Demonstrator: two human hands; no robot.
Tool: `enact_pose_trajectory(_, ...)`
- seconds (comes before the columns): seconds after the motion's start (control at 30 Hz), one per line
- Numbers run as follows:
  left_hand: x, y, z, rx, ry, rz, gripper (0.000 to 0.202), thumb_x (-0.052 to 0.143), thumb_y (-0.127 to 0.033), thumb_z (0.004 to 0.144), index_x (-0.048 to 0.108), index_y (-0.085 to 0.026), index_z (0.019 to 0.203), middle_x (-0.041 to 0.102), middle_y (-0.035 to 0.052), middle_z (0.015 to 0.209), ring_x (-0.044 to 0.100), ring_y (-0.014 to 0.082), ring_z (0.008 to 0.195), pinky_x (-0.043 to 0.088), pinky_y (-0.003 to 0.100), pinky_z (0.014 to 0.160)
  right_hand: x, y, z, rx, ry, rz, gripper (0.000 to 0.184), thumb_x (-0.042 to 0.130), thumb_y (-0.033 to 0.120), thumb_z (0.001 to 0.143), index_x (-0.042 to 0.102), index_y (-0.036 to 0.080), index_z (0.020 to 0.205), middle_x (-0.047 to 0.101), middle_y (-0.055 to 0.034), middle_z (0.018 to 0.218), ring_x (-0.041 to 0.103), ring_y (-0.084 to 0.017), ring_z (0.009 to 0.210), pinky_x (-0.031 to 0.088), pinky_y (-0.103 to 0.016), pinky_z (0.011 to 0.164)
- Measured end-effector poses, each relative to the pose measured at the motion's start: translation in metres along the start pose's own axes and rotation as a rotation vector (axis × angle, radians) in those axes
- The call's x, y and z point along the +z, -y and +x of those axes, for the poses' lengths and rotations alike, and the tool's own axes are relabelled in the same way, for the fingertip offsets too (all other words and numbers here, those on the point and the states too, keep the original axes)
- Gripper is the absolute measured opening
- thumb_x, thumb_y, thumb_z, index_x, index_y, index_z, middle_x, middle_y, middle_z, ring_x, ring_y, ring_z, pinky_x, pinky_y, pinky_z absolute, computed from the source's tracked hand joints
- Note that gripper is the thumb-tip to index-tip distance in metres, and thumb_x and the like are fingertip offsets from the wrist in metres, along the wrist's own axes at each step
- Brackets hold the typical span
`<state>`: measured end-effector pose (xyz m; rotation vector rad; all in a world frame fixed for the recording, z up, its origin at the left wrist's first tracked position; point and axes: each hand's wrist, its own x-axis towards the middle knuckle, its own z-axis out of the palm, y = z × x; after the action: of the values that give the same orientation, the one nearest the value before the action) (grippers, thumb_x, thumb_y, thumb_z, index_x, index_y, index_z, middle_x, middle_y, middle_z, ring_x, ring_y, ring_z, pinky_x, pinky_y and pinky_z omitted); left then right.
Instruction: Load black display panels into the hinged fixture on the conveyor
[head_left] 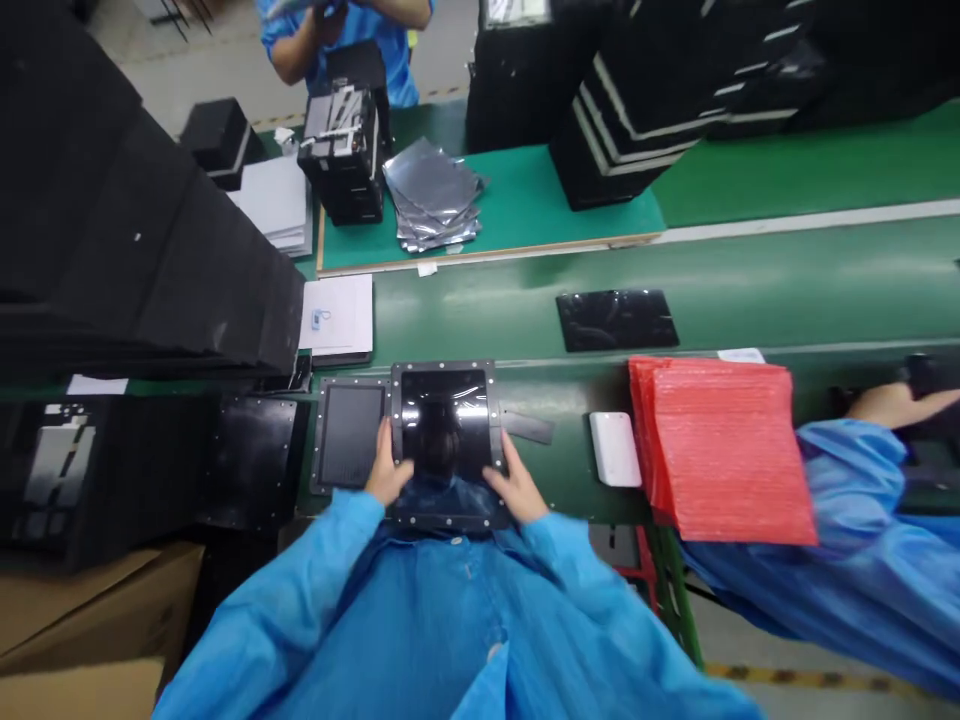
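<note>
A glossy black tablet-like panel (444, 420) lies in a dark frame tray with studs round its rim, right in front of me on the green bench. My left hand (388, 472) grips its lower left edge, fingers curled over the rim. My right hand (515, 484) grips the lower right edge the same way. To the left sits a second framed tray (351, 436) with a matte dark panel in it.
A red bubble-wrap stack (724, 450) and a small white block (615, 448) lie to the right, with a co-worker's blue sleeve (862, 560) beyond. Another black panel (616, 319) lies on the green belt. Black foam stacks (135, 230) rise at left. A person in blue (345, 40) stands opposite.
</note>
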<state>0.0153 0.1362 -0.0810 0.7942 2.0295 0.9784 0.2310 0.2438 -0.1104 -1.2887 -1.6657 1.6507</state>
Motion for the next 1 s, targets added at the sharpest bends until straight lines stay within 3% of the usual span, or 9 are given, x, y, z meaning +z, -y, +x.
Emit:
enact_pose_trajectory(0.17, -0.010, -0.059, 0.097, -0.017, -0.128, 0.007, 0.041, 0.046, -0.025, 0.087, 0.047, -0.017, 0.127, 0.054, 0.0104, 0.135, 0.047, 0.0206, 0.129, 0.036, 0.037, 0.110, -0.002, 0.042, 0.119, -0.101, 0.032, 0.032, 0.076, 0.056, 0.063, 0.072, 0.045, 0.022, 0.135, 0.051, -0.0094, 0.137, 0.045, -0.028, 0.129, 0.033, -0.045, 0.110)
enact_pose_trajectory(0.37, -0.007, -0.065, 0.106, 0.074, -0.169, 0.142, 0.028, 0.045, -0.028, 0.090, 0.053, -0.015, 0.114, 0.064, 0.0101, 0.111, 0.060, 0.0197, 0.104, 0.045, 0.037, 0.098, 0.004, 0.032, 0.131, -0.121, -0.044, 0.076, 0.050, 0.057, 0.052, 0.073, 0.054, 0.022, 0.113, 0.064, -0.0064, 0.107, 0.058, -0.025, 0.101, 0.046, -0.041, 0.094)
enact_pose_trajectory(0.47, -0.004, -0.071, 0.086, 0.084, -0.208, 0.285, 0.040, 0.044, -0.032, 0.091, 0.049, -0.012, 0.125, 0.055, 0.0190, 0.129, 0.049, 0.0276, 0.124, 0.036, 0.046, 0.108, 0.007, 0.029, 0.133, -0.093, -0.041, 0.119, 0.047, 0.059, 0.050, 0.070, 0.055, 0.022, 0.108, 0.064, -0.0056, 0.104, 0.059, -0.024, 0.097, 0.047, -0.042, 0.093)
enact_pose_trajectory(0.53, 0.000, -0.071, 0.051, 0.189, -0.136, 0.389, 0.050, 0.053, -0.037, 0.086, 0.049, -0.012, 0.130, 0.045, 0.0203, 0.140, 0.034, 0.0337, 0.136, 0.023, 0.054, 0.114, 0.009, 0.030, 0.136, -0.094, -0.027, 0.119, 0.049, 0.059, 0.050, 0.070, 0.054, 0.022, 0.110, 0.064, -0.0066, 0.107, 0.059, -0.024, 0.098, 0.047, -0.044, 0.094)
enact_pose_trajectory(0.6, 0.004, -0.062, 0.002, 0.338, 0.040, 0.451, 0.053, 0.064, -0.041, 0.077, 0.057, -0.018, 0.124, 0.051, 0.0142, 0.139, 0.036, 0.0349, 0.136, 0.020, 0.056, 0.116, 0.008, 0.032, 0.138, -0.141, -0.048, 0.057, 0.050, 0.058, 0.049, 0.072, 0.054, 0.021, 0.113, 0.062, -0.0089, 0.112, 0.058, -0.025, 0.103, 0.045, -0.045, 0.096)
enact_pose_trajectory(0.63, 0.006, -0.053, -0.022, 0.397, 0.133, 0.452, 0.048, 0.068, -0.042, 0.073, 0.063, -0.023, 0.116, 0.060, 0.0090, 0.129, 0.047, 0.0316, 0.129, 0.028, 0.051, 0.115, 0.007, 0.035, 0.137, -0.182, -0.076, 0.000, 0.049, 0.057, 0.048, 0.074, 0.054, 0.020, 0.115, 0.062, -0.0104, 0.115, 0.057, -0.026, 0.107, 0.044, -0.046, 0.098)
enact_pose_trajectory(0.73, 0.005, -0.025, -0.071, 0.588, 0.424, 0.454, 0.030, 0.055, -0.037, 0.085, 0.065, -0.030, 0.112, 0.068, 0.0038, 0.116, 0.059, 0.0243, 0.117, 0.045, 0.044, 0.104, 0.003, 0.046, 0.131, -0.358, -0.159, -0.235, 0.049, 0.057, 0.042, 0.077, 0.055, 0.017, 0.119, 0.058, -0.0149, 0.124, 0.050, -0.029, 0.119, 0.038, -0.050, 0.104)
enact_pose_trajectory(0.83, 0.004, -0.005, -0.077, 0.648, 0.522, 0.486, 0.030, 0.045, -0.033, 0.090, 0.064, -0.036, 0.113, 0.069, 0.0024, 0.113, 0.062, 0.0233, 0.112, 0.052, 0.042, 0.096, 0.007, 0.062, 0.123, -0.560, -0.099, -0.464, 0.038, 0.054, 0.035, 0.081, 0.061, 0.018, 0.114, 0.060, -0.0136, 0.121, 0.048, -0.031, 0.122, 0.035, -0.053, 0.107)
enact_pose_trajectory(1.0, 0.018, 0.001, -0.065, 0.659, 0.518, 0.432, 0.033, 0.041, -0.035, 0.091, 0.062, -0.039, 0.116, 0.068, 0.0004, 0.116, 0.060, 0.0219, 0.116, 0.051, 0.041, 0.097, 0.026, 0.076, 0.119, -0.733, 0.276, -0.600, 0.030, 0.043, 0.023, 0.085, 0.071, 0.026, 0.096, 0.069, -0.0074, 0.103, 0.061, -0.024, 0.103, 0.049, -0.045, 0.095)
